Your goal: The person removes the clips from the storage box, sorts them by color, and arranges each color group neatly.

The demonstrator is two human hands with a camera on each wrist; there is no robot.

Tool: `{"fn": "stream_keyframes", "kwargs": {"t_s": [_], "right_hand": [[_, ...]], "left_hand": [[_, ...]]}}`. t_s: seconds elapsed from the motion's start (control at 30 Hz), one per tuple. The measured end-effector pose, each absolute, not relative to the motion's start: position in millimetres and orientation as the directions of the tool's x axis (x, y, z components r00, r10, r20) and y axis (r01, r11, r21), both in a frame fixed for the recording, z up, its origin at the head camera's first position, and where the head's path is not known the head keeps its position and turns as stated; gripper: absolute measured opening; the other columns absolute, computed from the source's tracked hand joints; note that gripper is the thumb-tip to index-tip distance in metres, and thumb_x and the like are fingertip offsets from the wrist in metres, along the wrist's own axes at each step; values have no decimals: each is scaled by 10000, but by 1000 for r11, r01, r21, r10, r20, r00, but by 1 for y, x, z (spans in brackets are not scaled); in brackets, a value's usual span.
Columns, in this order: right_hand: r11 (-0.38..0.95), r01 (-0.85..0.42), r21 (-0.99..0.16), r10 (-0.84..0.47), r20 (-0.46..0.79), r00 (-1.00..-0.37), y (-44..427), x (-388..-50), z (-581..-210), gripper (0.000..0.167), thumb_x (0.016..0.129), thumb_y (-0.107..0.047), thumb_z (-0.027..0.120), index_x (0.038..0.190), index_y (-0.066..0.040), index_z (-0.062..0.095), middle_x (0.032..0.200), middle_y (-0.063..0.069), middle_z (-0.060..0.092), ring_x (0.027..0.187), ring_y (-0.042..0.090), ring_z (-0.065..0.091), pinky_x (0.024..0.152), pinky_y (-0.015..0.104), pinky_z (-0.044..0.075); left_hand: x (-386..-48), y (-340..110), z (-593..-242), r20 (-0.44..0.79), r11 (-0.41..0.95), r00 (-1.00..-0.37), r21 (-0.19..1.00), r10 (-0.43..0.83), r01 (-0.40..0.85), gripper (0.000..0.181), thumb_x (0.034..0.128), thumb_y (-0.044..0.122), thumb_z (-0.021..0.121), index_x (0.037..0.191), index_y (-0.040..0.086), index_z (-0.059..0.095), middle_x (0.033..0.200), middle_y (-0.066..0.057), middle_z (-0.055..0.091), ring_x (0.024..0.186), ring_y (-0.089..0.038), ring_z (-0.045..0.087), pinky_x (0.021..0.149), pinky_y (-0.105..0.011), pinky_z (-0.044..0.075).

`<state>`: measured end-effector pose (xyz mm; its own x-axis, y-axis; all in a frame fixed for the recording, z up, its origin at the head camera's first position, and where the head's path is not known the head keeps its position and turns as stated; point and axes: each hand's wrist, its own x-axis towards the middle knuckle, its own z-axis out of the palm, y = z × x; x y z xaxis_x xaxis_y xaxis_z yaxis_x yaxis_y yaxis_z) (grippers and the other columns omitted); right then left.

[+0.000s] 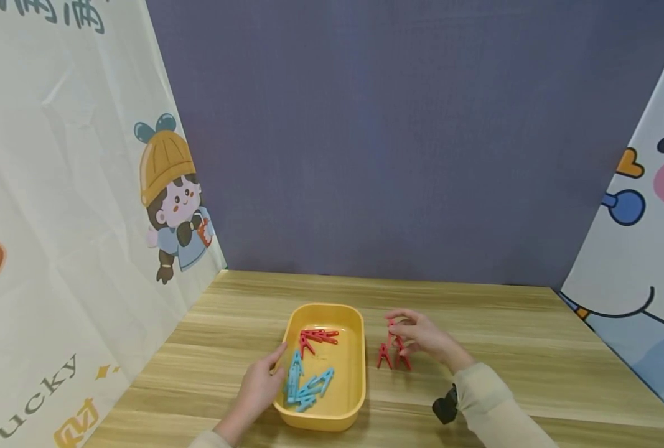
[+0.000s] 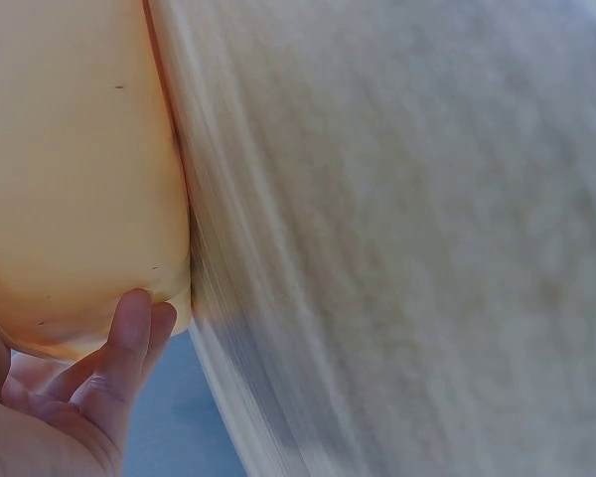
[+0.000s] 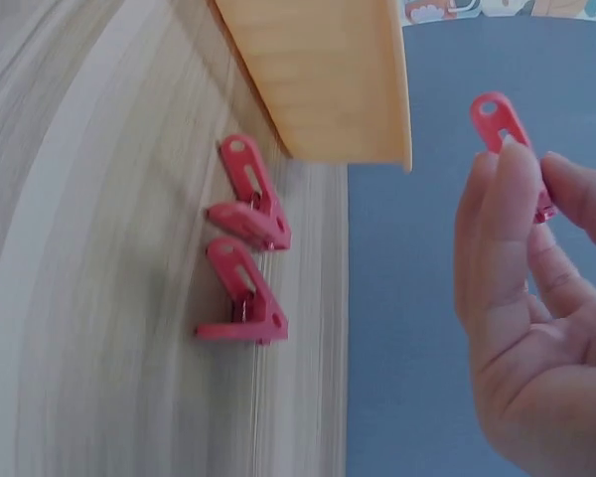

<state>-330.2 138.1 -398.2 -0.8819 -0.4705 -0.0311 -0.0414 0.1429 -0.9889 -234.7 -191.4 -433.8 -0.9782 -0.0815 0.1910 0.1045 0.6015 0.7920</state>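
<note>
A yellow tray [image 1: 340,407] stands on the table, with several red clips [image 1: 318,336] toward its far end and several light blue clips [image 1: 307,386] nearer. The left hand [image 1: 257,387] rests at the tray's left side; in the left wrist view its fingertips touch the tray's outer wall [image 2: 79,179]. To the right of the tray, the right hand [image 1: 425,339] pinches a red clip [image 3: 499,121] between thumb and fingers, raised off the table. Beneath it two red clips [image 3: 253,194] [image 3: 243,298] stand side by side on the wood.
A black object [image 1: 445,406] lies on or just above the table by the right sleeve. Behind the wooden table [image 1: 477,311] hangs a dark blue-grey cloth [image 1: 388,143]. Printed sheets with cartoon figures stand at the left [image 1: 79,186] and right [image 1: 634,249].
</note>
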Motion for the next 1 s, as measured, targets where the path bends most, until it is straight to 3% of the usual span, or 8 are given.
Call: {"fn": "stream_keyframes", "kwargs": {"t_s": [0.13,0.3,0.4,0.57,1.0], "right_hand": [[154,-37,-987,-457,-38,-889,144,-330,-400,488,903,-167,581,1295,58,398,1019,178,548,719,204,573,617,372,537],[143,-36,-989,-481,-38,-876,152,-331,-404,461,923,-158,547,1250,126,388,948,150,575,766,211,594,610,330,535],[136,-20,-991,-476,-48,-878,156,-331,-408,447,922,-165,552,1230,119,396,933,163,572,793,247,604,613,319,536],[120,4,-993,-455,-59,-889,164,-332,-414,488,911,-194,576,1258,83,376,947,200,566,841,330,605,644,352,539],[177,-1,-984,-403,-71,-912,178,-334,-426,519,901,-202,586,1258,105,366,826,132,600,790,268,619,598,304,528]], "left_hand": [[-234,-192,-433,187,604,-979,790,-78,103,475,847,8,530,1319,44,493,1193,-329,506,750,-245,599,421,-248,440],[-234,-192,-435,176,594,-981,799,-77,96,473,855,16,523,1325,53,490,1201,-334,496,434,-113,397,383,-229,403],[-234,-192,-435,175,595,-981,798,-79,95,472,855,19,523,1325,55,491,1202,-335,495,409,-83,326,380,-226,396],[-234,-192,-435,184,598,-980,795,-79,101,473,851,20,526,1321,53,494,1197,-336,499,420,-94,339,388,-233,400],[-235,-191,-436,192,593,-977,799,-91,102,481,840,24,527,1319,61,498,1180,-331,514,414,-90,369,389,-236,413]]}}
